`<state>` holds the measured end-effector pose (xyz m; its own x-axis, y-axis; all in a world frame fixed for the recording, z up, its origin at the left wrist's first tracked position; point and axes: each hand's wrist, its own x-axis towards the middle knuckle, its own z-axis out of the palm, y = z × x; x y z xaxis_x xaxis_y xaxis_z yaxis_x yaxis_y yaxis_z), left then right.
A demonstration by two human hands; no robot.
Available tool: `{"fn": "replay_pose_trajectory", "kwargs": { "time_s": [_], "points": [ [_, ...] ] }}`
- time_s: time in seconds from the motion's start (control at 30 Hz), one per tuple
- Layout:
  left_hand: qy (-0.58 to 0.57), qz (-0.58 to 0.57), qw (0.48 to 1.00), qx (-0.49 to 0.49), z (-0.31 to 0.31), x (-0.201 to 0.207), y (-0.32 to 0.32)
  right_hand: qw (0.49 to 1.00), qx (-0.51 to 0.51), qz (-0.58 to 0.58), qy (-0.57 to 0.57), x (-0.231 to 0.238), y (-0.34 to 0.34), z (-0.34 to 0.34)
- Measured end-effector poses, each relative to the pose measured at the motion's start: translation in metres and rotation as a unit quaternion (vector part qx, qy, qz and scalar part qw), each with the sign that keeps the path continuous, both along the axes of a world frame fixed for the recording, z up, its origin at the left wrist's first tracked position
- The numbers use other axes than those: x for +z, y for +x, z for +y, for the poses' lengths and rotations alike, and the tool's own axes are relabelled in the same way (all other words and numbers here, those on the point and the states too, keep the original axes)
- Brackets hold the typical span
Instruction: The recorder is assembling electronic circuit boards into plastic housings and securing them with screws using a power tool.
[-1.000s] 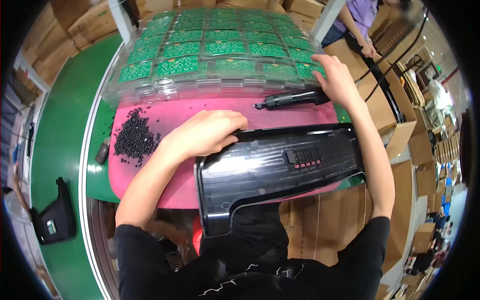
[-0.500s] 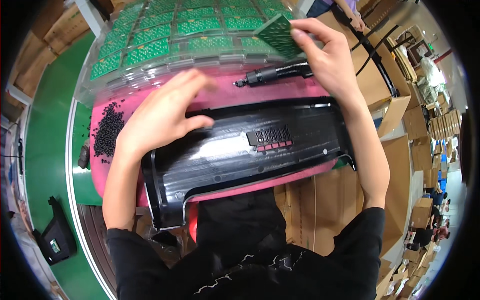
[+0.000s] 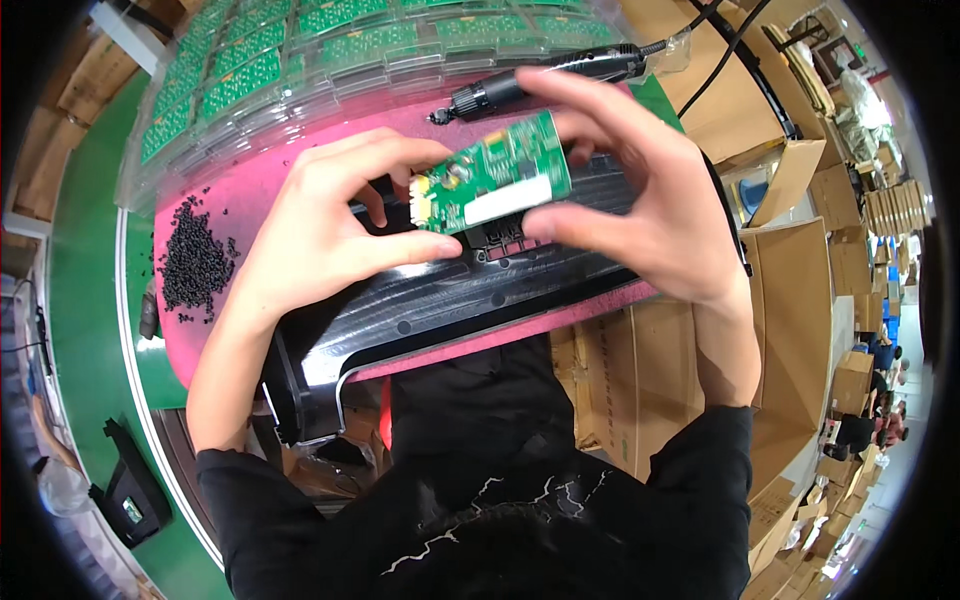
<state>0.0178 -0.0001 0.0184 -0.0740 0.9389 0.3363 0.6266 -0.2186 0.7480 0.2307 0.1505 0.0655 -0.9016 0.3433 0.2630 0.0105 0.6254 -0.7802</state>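
Observation:
A green circuit board [image 3: 505,172] is held between my two hands, its component side facing up, with white connectors at its left end and a white strip along its lower edge. My left hand [image 3: 315,220] curls around the left end, thumb below and fingers above. At the right end, my right hand [image 3: 665,205] grips with thumb and bent fingers while its index finger extends past the top. Beneath the board lies a long black plastic panel [image 3: 420,290], its small rectangular cutouts partly hidden by board and hands.
An electric screwdriver [image 3: 550,80] lies behind the panel on the pink mat [image 3: 250,170]. Small black screws [image 3: 195,265] are heaped at the left. Clear trays of green boards [image 3: 330,45] stand at the back. A cardboard box [image 3: 640,395] sits at the right, near my body.
My right hand has brought the circuit board down over the panel and turned its component side up. My left hand has moved right to the board's left end.

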Motion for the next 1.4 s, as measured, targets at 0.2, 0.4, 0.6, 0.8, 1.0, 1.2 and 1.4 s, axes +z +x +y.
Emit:
{"fn": "replay_pose_trajectory", "kwargs": {
  "time_s": [0.2,0.4,0.6,0.8,1.0,1.2,1.4],
  "points": [
    [-0.024,0.060,0.998,-0.018,0.006,0.005,0.006,0.997,-0.058,-0.037,-0.036,-0.020,0.025,0.005],
    [-0.055,0.148,0.987,-0.040,0.018,0.002,0.016,0.997,-0.059,-0.038,0.015,-0.048,0.036,0.028],
    [-0.096,0.136,0.985,-0.041,0.019,-0.020,0.028,0.997,-0.037,-0.060,0.044,-0.075,0.043,0.036],
    [-0.135,0.127,0.982,-0.041,0.021,-0.022,0.025,0.996,-0.042,-0.057,0.062,-0.078,0.042,0.034],
    [-0.174,0.137,0.975,-0.032,0.022,-0.019,0.028,0.991,-0.048,-0.079,0.093,-0.080,0.042,0.031],
    [-0.171,0.140,0.975,-0.034,0.020,-0.020,0.028,0.991,-0.054,-0.074,0.102,-0.083,0.041,0.029],
    [-0.168,0.148,0.974,-0.045,0.021,-0.020,0.025,0.991,-0.043,-0.073,0.103,-0.084,0.041,0.030]
  ]
}}
